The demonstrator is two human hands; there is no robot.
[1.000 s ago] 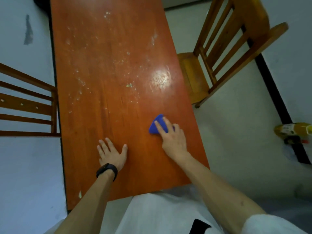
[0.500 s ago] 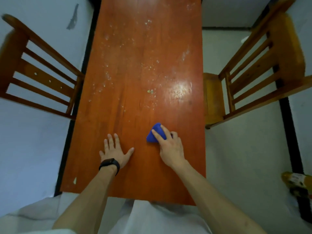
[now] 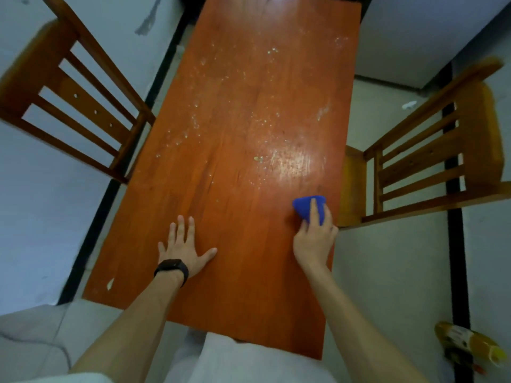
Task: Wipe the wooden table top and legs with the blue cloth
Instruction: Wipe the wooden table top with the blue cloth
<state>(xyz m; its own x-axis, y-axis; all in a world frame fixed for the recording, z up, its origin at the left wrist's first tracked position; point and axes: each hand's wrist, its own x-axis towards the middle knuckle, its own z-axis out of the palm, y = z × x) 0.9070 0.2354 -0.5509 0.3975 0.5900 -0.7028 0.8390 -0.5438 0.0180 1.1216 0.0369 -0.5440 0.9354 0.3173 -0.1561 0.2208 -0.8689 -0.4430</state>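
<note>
I judge early stage | right hand (image 3: 313,239) fingers pressed on cloth (image 3: 307,205), near-right table (image 3: 235,286) edge | left hand (image 3: 184,248) spread flat | far specks (image 3: 199,125), legs left

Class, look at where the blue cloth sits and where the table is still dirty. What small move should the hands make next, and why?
Probably push the blue cloth forward under the right hand into the shiny smear and pale specks just ahead of it. The left hand rests flat on the table top, bracing.
</note>
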